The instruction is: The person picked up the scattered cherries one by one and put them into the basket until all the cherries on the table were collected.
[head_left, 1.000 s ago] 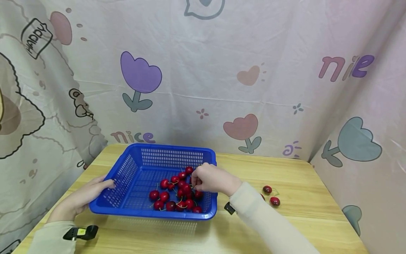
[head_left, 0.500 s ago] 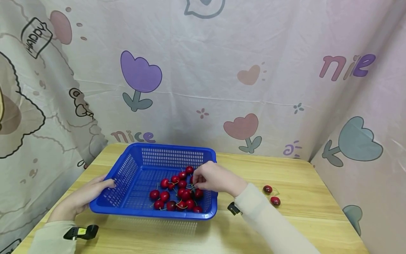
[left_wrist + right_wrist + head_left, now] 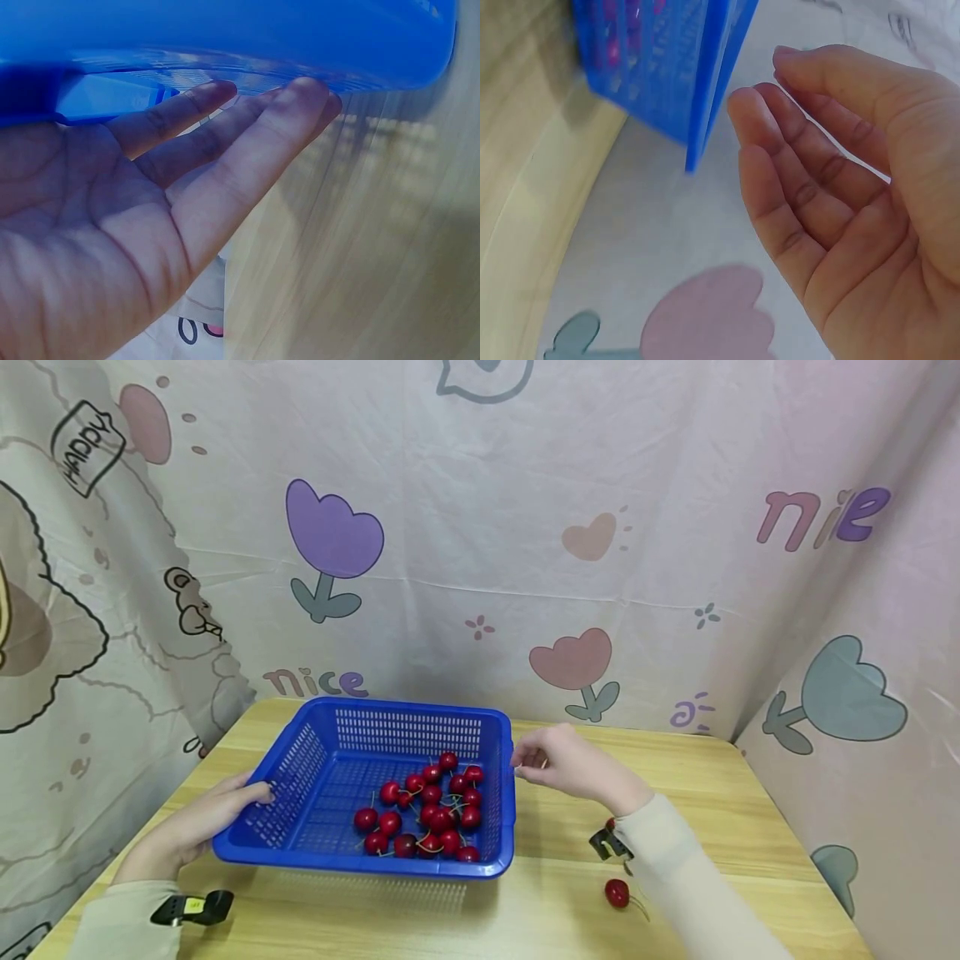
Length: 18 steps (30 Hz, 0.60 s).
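A blue plastic basket [image 3: 270,857] with slotted sides stands on the table, tipped toward me with its front raised. Red cherries [image 3: 431,793] with stems are heaped in its right half. My left hand [image 3: 202,818] grips the basket's left side, thumb over the rim; in the left wrist view the left fingers [image 3: 225,172] reach under the blue wall. My right hand [image 3: 570,764] is in the air just right of the basket, with nothing in it. In the right wrist view its thumb and bent fingers are apart. A loose cherry [image 3: 617,893] lies on the table below the right wrist.
Another cherry [image 3: 610,823] shows partly behind the right wrist strap. The wooden table [image 3: 555,918] ends at a printed cloth [image 3: 450,568] hanging behind and at both sides.
My right hand has left the cherries in the basket and moved right, past its rim. The forearm now covers the spot of two loose cherries and uncovers another. My left hand has stayed put.
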### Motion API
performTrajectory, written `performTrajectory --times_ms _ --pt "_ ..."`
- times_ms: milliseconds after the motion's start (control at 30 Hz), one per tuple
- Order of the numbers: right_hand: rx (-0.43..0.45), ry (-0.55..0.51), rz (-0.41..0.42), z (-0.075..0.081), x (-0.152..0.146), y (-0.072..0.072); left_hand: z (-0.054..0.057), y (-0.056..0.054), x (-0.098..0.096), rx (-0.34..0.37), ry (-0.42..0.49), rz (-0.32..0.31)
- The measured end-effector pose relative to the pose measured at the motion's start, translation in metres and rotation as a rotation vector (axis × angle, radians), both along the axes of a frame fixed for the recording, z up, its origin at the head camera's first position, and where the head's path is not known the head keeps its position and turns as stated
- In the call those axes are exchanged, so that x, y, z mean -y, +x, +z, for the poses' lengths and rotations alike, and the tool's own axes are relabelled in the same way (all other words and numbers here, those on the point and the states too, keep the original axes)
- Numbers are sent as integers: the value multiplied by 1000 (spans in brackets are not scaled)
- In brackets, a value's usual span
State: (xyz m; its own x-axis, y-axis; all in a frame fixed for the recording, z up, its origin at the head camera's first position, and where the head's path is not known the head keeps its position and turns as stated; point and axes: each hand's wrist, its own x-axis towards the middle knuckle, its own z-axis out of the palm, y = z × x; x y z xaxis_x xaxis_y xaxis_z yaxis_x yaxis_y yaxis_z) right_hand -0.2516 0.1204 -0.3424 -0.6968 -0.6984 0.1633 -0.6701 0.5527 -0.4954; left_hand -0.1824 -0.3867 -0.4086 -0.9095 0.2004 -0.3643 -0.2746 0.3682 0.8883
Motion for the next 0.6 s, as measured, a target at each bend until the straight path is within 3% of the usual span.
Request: performTrajectory --times_ms 167,600 --pt "-11 6 -71 -2 -25 -7 0 0 0 4 -18 10" --pt "90 4 -236 -15 -89 -16 0 -2 1 20 -16 2"
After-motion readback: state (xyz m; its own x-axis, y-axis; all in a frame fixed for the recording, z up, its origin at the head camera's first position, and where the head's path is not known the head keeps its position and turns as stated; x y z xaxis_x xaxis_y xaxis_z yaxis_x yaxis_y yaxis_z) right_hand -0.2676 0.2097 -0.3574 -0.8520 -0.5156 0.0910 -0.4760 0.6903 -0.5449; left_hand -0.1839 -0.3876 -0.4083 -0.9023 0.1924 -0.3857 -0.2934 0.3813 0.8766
